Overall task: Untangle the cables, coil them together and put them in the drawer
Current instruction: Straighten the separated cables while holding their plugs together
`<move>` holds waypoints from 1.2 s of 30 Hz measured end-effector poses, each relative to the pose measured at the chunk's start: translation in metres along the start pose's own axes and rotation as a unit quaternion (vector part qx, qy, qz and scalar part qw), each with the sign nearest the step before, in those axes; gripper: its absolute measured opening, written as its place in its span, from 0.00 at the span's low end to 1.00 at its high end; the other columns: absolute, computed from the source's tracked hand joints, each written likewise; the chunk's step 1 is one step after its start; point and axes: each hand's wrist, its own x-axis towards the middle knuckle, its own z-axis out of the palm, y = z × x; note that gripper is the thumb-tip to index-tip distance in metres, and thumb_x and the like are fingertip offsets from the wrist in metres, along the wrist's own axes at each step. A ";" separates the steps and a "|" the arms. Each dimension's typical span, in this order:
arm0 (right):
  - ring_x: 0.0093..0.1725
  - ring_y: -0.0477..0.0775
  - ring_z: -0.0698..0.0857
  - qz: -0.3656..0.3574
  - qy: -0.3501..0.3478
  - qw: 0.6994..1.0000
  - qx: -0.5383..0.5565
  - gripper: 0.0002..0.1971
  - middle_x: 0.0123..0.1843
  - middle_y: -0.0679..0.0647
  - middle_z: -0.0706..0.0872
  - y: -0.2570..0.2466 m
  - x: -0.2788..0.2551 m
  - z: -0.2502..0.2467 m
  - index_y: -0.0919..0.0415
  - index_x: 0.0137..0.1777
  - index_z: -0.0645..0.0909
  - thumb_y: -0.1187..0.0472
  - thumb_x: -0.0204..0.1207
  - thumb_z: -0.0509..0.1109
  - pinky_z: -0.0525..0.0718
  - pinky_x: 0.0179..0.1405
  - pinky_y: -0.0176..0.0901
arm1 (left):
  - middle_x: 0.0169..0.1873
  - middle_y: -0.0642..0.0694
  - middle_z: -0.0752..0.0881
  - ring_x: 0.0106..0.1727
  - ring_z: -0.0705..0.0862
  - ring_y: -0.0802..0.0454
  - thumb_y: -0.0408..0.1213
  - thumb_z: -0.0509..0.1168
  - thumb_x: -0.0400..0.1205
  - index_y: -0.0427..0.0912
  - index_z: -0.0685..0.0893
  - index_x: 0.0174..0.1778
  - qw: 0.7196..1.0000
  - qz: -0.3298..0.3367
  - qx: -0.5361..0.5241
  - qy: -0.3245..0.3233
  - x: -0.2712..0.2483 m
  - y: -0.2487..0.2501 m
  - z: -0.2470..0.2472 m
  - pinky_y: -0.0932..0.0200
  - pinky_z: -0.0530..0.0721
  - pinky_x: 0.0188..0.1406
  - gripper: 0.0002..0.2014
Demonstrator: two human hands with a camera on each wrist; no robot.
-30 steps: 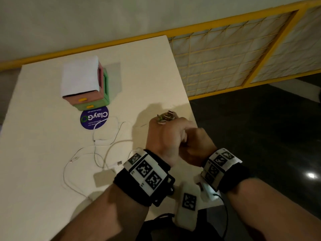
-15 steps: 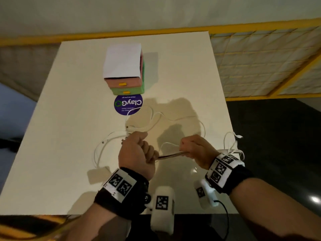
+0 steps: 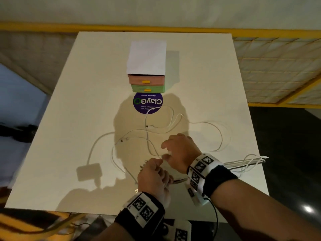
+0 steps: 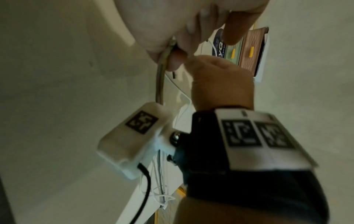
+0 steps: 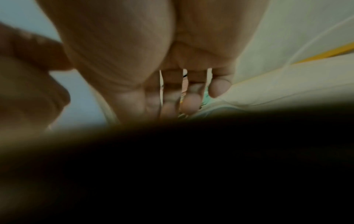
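Several white cables (image 3: 173,119) lie in loose loops on the white table (image 3: 86,101). My left hand (image 3: 152,173) grips a gathered bundle of cable (image 4: 162,63) near the front edge. The bundle (image 3: 250,162) runs right under my right wrist and past the table's right edge. My right hand (image 3: 178,150) hovers over the loose loops just beyond the left hand, fingers (image 5: 172,94) straight and holding nothing. The small drawer unit (image 3: 146,82) stands at the far centre, its pink and green drawers closed.
A white power adapter (image 3: 88,171) lies at the front left, joined to one cable. A round purple sticker (image 3: 147,103) sits in front of the drawers. Dark floor drops away past the right table edge. A yellow-framed grid panel (image 3: 278,66) stands at the back right.
My right hand has let go of the bundle, opened, and moved forward over the loose cables. My left hand still holds the bundle. The head view has swung to centre on the table.
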 end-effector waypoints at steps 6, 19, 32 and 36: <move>0.61 0.62 0.80 -0.004 -0.091 0.980 -0.175 0.13 0.60 0.56 0.81 -0.013 0.016 0.006 0.56 0.59 0.83 0.62 0.78 0.62 0.77 0.58 0.54 | 0.16 0.48 0.57 0.18 0.55 0.49 0.28 0.59 0.78 0.49 0.63 0.14 0.999 0.030 -0.003 -0.011 0.013 0.018 0.001 0.52 0.62 0.27 0.26; 0.34 0.39 0.83 0.016 0.258 0.927 0.273 0.05 0.32 0.41 0.84 0.021 -0.006 -0.075 0.54 0.42 0.86 0.64 0.70 0.79 0.78 0.36 0.22 | 0.20 0.47 0.59 0.23 0.58 0.51 0.22 0.68 0.69 0.46 0.63 0.25 0.969 0.205 0.109 -0.081 0.014 0.043 0.028 0.49 0.60 0.29 0.21; 0.35 0.35 0.79 -0.084 0.154 0.956 0.234 0.11 0.37 0.42 0.83 0.009 -0.001 -0.078 0.58 0.47 0.83 0.73 0.77 0.61 0.74 0.38 0.24 | 0.23 0.49 0.73 0.23 0.69 0.54 0.38 0.73 0.79 0.38 0.76 0.41 0.948 0.236 0.125 -0.175 0.012 0.067 0.070 0.59 0.69 0.23 0.12; 0.34 0.44 0.77 -0.144 0.176 0.955 0.188 0.07 0.36 0.47 0.81 0.003 0.006 -0.072 0.64 0.43 0.84 0.68 0.77 0.64 0.73 0.38 0.29 | 0.24 0.46 0.74 0.23 0.70 0.52 0.41 0.65 0.86 0.41 0.76 0.38 0.959 0.222 0.101 -0.144 0.019 0.067 0.064 0.58 0.70 0.24 0.13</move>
